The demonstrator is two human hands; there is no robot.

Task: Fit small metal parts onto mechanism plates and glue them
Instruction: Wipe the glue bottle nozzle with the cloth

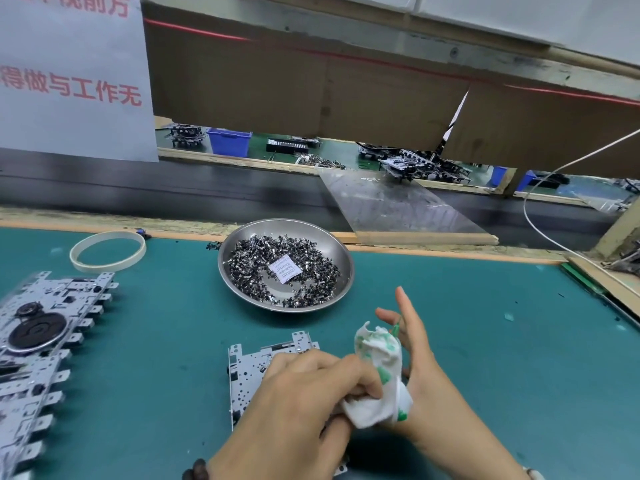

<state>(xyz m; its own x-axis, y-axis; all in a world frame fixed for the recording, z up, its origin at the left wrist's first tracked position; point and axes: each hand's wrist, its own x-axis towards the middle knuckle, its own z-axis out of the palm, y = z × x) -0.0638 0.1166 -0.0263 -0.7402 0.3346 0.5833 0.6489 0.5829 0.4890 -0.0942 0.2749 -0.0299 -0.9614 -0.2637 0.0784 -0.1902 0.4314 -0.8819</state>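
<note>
A silver mechanism plate [247, 372] lies flat on the green mat, partly hidden under my left hand [298, 403]. That hand pinches a white cloth [379, 375] stained with green glue. The cloth is wrapped around a thin green-tipped glue applicator [396, 328] held in my right hand [412, 344], whose index finger points up. A round steel dish [337, 258] behind the plate holds several small dark metal parts [249, 265] and a white paper slip [285, 271].
A stack of assembled mechanism plates [45, 341] lies at the left on the green mat [485, 341]. A ring of tape [107, 251] sits at the back left. A black conveyor belt [173, 192] runs behind the bench, with a clear sheet [398, 206]. A white cable [540, 230] curves at right.
</note>
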